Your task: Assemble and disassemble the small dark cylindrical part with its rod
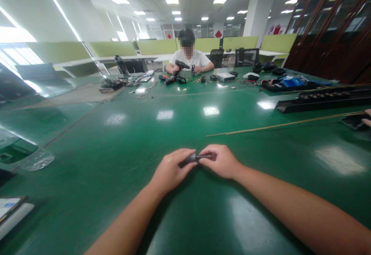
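Note:
Just above the green tabletop, my left hand (pixel 171 170) is closed round a small grey cylinder (pixel 191 158). A thin dark rod (pixel 205 156), which looks ridged, sticks out of the cylinder's right end. My right hand (pixel 222 161) pinches this rod between thumb and fingers, close to the left fingertips. The cylinder's left end lies hidden in my left palm, and the rod's far end goes out of sight behind my right fingers. What kind of part it is, I cannot tell.
Long thin brass-coloured rods (pixel 261 127) lie at right, near a black rail (pixel 319 98) and another person's hand (pixel 367 117). Across the table (pixel 139 127), a person (pixel 189 59) holds a power drill (pixel 181 65) among tools and parts. A clear plastic bottle (pixel 37 158) lies left.

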{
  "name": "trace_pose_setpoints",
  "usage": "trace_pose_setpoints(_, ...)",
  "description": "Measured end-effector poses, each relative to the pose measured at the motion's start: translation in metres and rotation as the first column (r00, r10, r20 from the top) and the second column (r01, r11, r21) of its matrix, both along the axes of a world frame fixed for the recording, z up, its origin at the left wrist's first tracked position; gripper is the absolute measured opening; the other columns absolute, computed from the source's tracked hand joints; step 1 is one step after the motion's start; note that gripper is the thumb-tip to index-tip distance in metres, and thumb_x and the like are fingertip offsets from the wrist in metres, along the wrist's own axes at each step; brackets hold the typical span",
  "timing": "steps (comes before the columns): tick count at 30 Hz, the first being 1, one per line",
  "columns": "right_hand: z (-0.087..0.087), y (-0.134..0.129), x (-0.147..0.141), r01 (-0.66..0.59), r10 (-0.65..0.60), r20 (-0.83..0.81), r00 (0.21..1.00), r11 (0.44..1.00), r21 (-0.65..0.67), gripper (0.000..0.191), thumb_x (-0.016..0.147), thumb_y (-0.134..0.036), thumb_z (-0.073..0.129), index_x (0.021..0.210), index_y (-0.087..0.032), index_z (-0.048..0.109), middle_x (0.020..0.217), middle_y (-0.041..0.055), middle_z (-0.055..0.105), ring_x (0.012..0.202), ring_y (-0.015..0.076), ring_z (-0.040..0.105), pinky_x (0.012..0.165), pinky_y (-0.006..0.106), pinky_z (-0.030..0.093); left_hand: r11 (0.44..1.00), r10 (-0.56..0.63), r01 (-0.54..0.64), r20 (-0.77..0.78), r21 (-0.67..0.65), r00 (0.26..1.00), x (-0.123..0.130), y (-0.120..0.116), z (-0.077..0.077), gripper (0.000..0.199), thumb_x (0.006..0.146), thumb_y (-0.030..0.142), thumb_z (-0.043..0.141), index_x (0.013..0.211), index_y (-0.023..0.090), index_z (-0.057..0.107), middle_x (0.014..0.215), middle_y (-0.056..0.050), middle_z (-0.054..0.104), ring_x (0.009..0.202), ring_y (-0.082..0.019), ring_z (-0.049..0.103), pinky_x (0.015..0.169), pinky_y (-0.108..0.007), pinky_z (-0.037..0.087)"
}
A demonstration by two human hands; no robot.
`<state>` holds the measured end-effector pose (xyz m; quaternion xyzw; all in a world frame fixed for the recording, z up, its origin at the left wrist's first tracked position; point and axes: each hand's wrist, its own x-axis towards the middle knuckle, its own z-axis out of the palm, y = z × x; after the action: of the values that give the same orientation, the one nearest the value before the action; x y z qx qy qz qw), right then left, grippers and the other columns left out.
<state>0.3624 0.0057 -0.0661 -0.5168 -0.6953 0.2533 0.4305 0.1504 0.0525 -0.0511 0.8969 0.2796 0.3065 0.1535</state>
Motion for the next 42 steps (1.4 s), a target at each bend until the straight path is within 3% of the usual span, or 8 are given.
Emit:
trace_pose_setpoints(20, -0.001, 0.0, 0.001, 0.006, -0.007, -0.029, 1.0, 0.999, -0.035, 0.012, 0.079, -0.024, 0.072, 0.088, -0.018, 0.075, 0.08, 0.0031, 0.073, 0.07, 0.0155, 0.063, 0.064, 0.025, 0.046, 1.0, -0.002, 0.002, 0.012, -0.013, 1.0, -0.002, 0.001, 0.003, 0.028, 0.086, 0.031, 0.068, 0.113, 0.022, 0.069, 0.11, -0.006, 0.072, 0.099, -0.021, 0.069, 0.093, -0.033, 0.056)
trace_pose_setpoints(42, -0.013, 0.006, 0.002, 0.016, -0.044, -0.207, 0.977, 0.991, -0.136, 0.018, 0.072, -0.025, 0.077, 0.088, -0.016, 0.073, 0.08, 0.0037, 0.073, 0.068, 0.0152, 0.063, 0.067, 0.027, 0.049, 1.0, 0.026, -0.026, 0.002, -0.007, 1.0, -0.006, 0.005, 0.002, 0.029, 0.086, 0.032, 0.068, 0.113, 0.022, 0.067, 0.109, -0.006, 0.072, 0.099, -0.021, 0.068, 0.094, -0.035, 0.055)
